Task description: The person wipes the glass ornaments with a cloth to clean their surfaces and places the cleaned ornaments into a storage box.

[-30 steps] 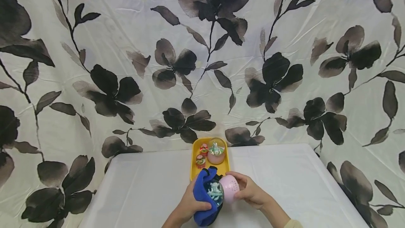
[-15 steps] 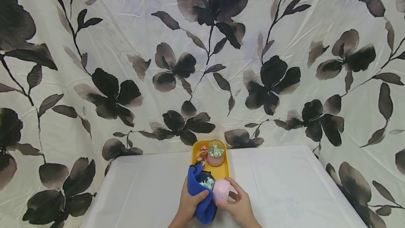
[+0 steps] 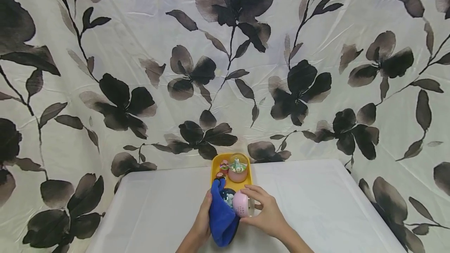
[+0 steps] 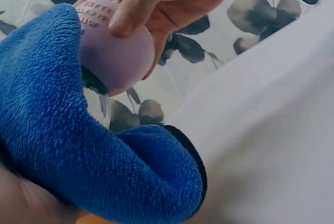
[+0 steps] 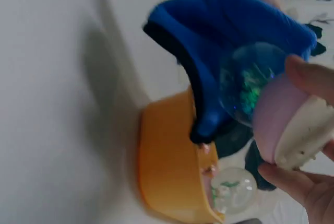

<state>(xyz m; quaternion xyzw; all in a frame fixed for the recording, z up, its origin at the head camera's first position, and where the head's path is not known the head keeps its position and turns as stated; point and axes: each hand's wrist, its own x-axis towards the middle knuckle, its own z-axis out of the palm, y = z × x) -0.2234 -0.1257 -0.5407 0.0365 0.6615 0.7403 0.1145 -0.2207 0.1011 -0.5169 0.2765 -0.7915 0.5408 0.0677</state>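
Observation:
In the head view my right hand [image 3: 268, 212] grips a snow globe by its pink base [image 3: 241, 204], tilted on its side with the underside facing right. Its clear dome [image 5: 242, 75], with glittery green bits inside, points into a blue cloth [image 3: 222, 221] with a dark edge. My left hand [image 3: 203, 216] holds that cloth cupped about the dome. Raised lettering shows on the base [image 4: 117, 51] in the left wrist view, where the cloth [image 4: 47, 98] hides most of the dome. The right wrist view shows my fingers at the base's pale underside [image 5: 308, 132].
Just beyond the hands, a yellow tray [image 3: 249, 179] stands on the white table [image 3: 302, 190]. It holds another snow globe [image 3: 238, 169] with a pink base and small red figures [image 3: 224, 166]. A floral cloth backdrop [image 3: 225, 89] hangs behind the table.
The right hand has come leftward and turned the globe, so its underside now faces right. The left hand has brought the cloth further over the dome.

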